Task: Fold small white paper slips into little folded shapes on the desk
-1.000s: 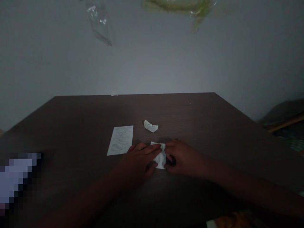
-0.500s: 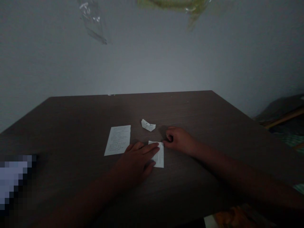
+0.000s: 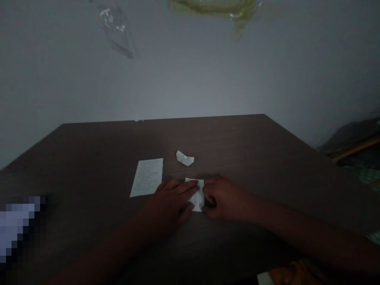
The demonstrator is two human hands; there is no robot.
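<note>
A small folded white paper [image 3: 196,193] lies on the dark wooden table [image 3: 237,138] in front of me. My left hand [image 3: 171,201] rests flat on its left part, fingers stretched out and pressing it down. My right hand [image 3: 223,197] sits at the paper's right edge with its fingers curled against it. A flat printed sheet [image 3: 147,177] lies just left of my hands. Beyond them sits a small folded paper shape [image 3: 184,158].
The room is dim. A grey wall rises behind the table's far edge. Clear plastic [image 3: 115,27] and something greenish [image 3: 213,7] hang at the top. A blurred-out patch [image 3: 18,227] lies at the left. Dark furniture [image 3: 353,146] stands at the right.
My right hand moved away toward the far side of the paper, then came back down to its right edge. The left hand stayed pressed on the paper.
</note>
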